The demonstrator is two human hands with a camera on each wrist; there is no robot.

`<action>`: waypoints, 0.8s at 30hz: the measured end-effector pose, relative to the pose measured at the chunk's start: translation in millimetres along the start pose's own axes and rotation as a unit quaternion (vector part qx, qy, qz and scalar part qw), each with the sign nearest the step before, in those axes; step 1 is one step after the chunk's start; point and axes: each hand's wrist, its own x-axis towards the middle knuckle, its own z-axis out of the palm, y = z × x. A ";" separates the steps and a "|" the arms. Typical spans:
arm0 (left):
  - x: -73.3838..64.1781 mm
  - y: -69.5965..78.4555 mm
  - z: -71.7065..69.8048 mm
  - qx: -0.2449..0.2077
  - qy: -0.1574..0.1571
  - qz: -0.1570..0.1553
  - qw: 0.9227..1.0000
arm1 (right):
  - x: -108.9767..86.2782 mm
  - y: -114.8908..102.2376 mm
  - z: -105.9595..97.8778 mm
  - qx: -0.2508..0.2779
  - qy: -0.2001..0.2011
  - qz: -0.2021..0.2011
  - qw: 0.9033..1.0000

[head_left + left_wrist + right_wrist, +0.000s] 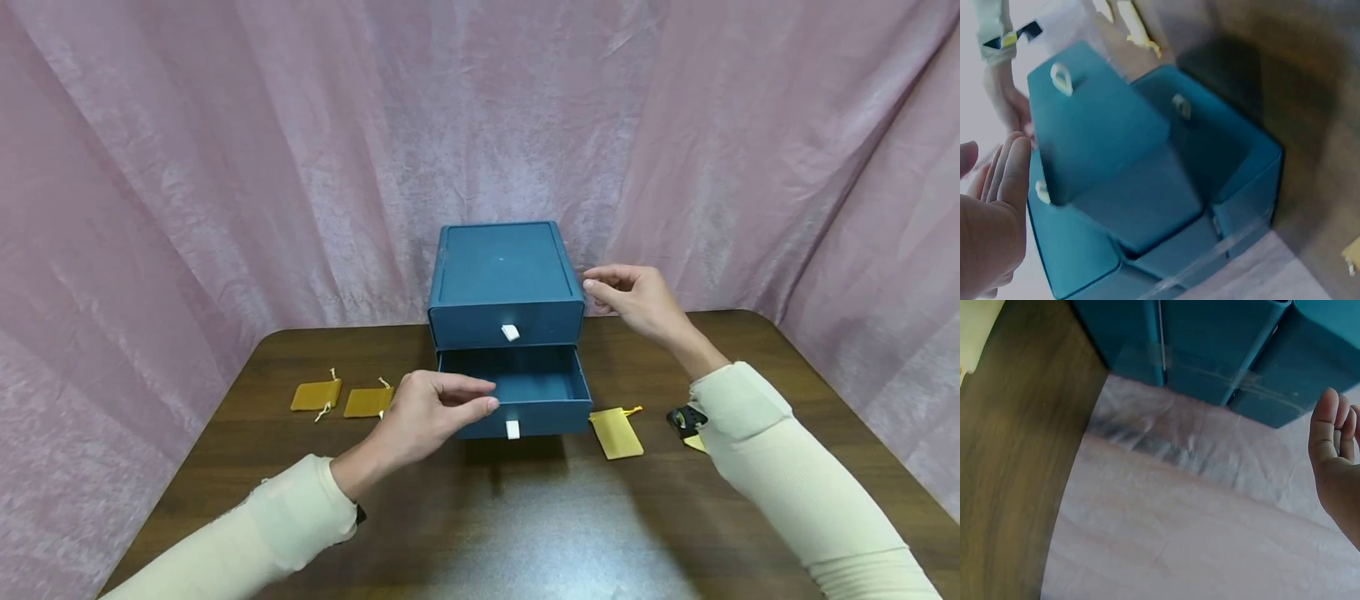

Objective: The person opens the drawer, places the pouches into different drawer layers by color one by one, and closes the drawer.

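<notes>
A blue drawer cabinet (501,262) with white loop pulls stands at the back of the table. Its middle drawer (551,417) is pulled out, and part of the drawer's blue floor shows. My left hand (427,412) hovers over the left front of that drawer, fingers and thumb extended forward with nothing between them. Beside the cabinet's upper right edge is my right hand (637,298), its fingers loosely bent and holding nothing. Whether its fingertips touch the cabinet, I cannot tell. In the left wrist view, the bottom drawer (1235,131) and top drawer (1072,250) are pushed in.
Two amber drawstring pouches (317,396) lie left of the cabinet, one partly behind my left hand. A yellow pouch (617,433) lies to its right; another yellow piece (696,442) is mostly hidden by my right sleeve. Pink curtains (495,108) hang behind the table.
</notes>
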 end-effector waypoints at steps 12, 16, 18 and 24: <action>30.5 15.7 -31.4 0.002 0.060 0.011 0.998 | -14.8 9.7 -22.2 -0.029 0.011 0.008 0.999; 40.6 18.8 -43.4 0.003 0.080 0.015 0.997 | -21.2 13.5 -28.6 -0.050 0.017 0.010 0.999; 45.3 19.5 -49.1 0.003 0.088 0.015 0.996 | -24.4 15.4 -30.6 -0.055 0.018 0.011 0.998; 57.7 17.6 -58.0 0.009 0.102 0.019 0.995 | -33.1 21.8 -35.9 -0.062 0.018 0.016 0.998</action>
